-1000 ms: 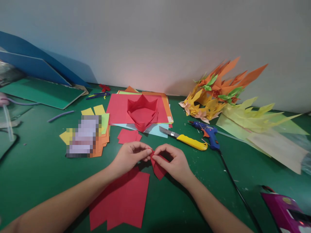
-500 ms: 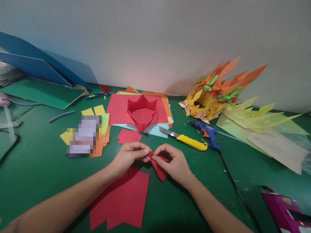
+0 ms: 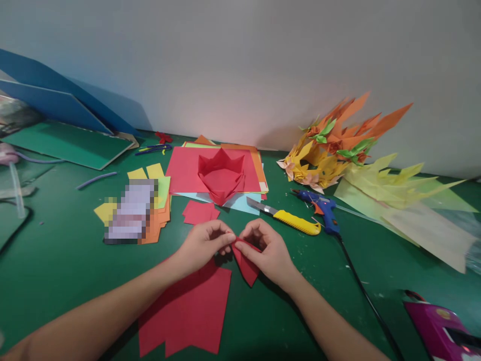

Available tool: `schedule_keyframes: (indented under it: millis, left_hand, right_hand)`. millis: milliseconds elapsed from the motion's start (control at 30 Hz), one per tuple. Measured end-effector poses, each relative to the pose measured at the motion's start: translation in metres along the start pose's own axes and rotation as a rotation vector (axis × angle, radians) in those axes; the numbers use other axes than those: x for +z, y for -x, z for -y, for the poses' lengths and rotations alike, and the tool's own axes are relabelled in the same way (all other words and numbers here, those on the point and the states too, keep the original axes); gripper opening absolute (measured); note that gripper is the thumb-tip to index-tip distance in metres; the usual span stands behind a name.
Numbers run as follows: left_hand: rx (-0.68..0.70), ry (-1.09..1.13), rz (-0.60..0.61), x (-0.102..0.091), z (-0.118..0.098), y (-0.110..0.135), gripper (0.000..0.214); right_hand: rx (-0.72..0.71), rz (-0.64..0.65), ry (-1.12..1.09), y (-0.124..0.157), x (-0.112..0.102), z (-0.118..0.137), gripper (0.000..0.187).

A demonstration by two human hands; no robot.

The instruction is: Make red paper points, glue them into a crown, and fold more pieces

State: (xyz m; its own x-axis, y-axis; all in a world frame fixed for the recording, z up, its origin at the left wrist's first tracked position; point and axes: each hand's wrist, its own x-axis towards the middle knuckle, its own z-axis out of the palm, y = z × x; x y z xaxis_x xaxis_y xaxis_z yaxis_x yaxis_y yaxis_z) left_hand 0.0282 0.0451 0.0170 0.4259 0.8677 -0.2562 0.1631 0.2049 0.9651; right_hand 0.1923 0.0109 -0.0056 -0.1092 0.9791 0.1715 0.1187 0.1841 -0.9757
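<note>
A small folded piece of red paper point(image 3: 247, 264) is held between both hands above the green table. My left hand point(image 3: 206, 244) pinches its upper left corner with thumb and fingertips. My right hand point(image 3: 268, 254) grips its upper right part, thumb in front, and the pointed lower end hangs free. Under my left forearm lie larger red sheets point(image 3: 195, 311), partly covered. Just beyond my left hand are small red paper squares point(image 3: 200, 212). Farther back, a folded red paper crown point(image 3: 221, 180) stands on a stack of coloured sheets point(image 3: 180, 170).
A yellow box cutter point(image 3: 296, 222) with its blade out and a blue glue gun point(image 3: 325, 210) lie to the right, the gun's cord trailing forward. Paper crowns point(image 3: 349, 135) stand behind them. On the left are a phone point(image 3: 131, 210), coloured paper pieces and blue boards point(image 3: 52, 105).
Both hands stay close together on the folded paper. Its free lower end has turned slightly, and my fingers have shifted a little along its top edge.
</note>
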Motion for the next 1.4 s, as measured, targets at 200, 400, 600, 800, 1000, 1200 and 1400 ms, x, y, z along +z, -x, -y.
schedule_keyframes:
  millis: [200,400,600,800,1000,1200,1400]
  left_hand:
    - [0.023,-0.132,0.073,0.004,0.003,0.004,0.027]
    - [0.112,-0.307,0.058,0.006,0.001,0.007,0.025]
    - [0.131,-0.389,0.057,0.005,0.001,0.008,0.027]
    - [0.179,-0.533,0.070,0.006,0.000,0.010,0.032]
    - [0.067,-0.436,0.098,0.006,0.001,0.012,0.024]
    - [0.116,-0.444,0.112,0.004,-0.004,0.016,0.007]
    - [0.149,-0.494,0.260,-0.008,-0.015,0.019,0.014]
  right_hand:
    - [0.052,-0.054,-0.106,-0.003,-0.002,0.002,0.021]
    - [0.097,-0.056,-0.194,-0.003,0.001,0.001,0.022]
    - [0.136,-0.096,-0.255,-0.004,0.002,0.000,0.026]
    - [0.117,-0.131,-0.238,-0.004,0.003,-0.001,0.025]
    - [0.090,-0.127,-0.218,-0.005,0.004,-0.002,0.026]
    - [0.089,-0.161,-0.232,-0.006,0.005,-0.002,0.027]
    - [0.090,-0.193,-0.181,-0.009,0.000,-0.006,0.029]
